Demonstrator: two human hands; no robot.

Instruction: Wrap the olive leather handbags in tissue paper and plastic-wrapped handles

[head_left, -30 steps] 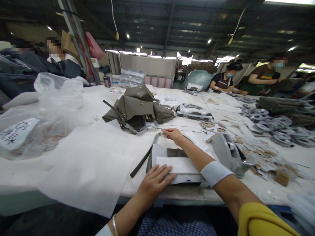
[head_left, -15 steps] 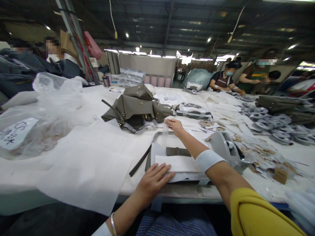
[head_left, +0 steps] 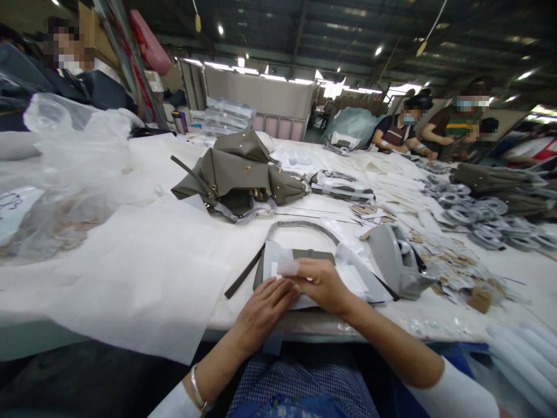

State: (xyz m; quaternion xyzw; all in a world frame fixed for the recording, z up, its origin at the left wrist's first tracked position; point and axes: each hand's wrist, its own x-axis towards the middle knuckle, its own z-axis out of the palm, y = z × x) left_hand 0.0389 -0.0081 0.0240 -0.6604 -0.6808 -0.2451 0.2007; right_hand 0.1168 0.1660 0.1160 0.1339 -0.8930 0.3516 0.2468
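An olive-green bag (head_left: pixel 310 254), partly covered by white paper (head_left: pixel 273 253), lies flat at the table's front edge. Its wrapped handle (head_left: pixel 300 224) arches behind it, and a dark strap (head_left: pixel 244 276) sticks out to the left. My left hand (head_left: pixel 260 309) rests on the paper with its fingers stretched out. Right beside it, my right hand (head_left: pixel 322 284) pinches a short strip of clear tape (head_left: pixel 288 267) low over the wrapped bag. Whether the tape is stuck down under the fingers is hidden. A grey tape dispenser (head_left: pixel 389 258) stands to the right.
Another olive bag (head_left: pixel 237 174) lies farther back on the table. White sheets (head_left: pixel 143 278) spread at left beside a clear plastic sack (head_left: pixel 78 151). Paper tags (head_left: pixel 461 273) and wrapped handles (head_left: pixel 478 209) pile up at right. Two co-workers (head_left: pixel 398 134) are at the far right.
My right hand has come down and toward me with the tape, from behind the bag to beside my left hand. The left hand stays on the paper. The view has shifted slightly.
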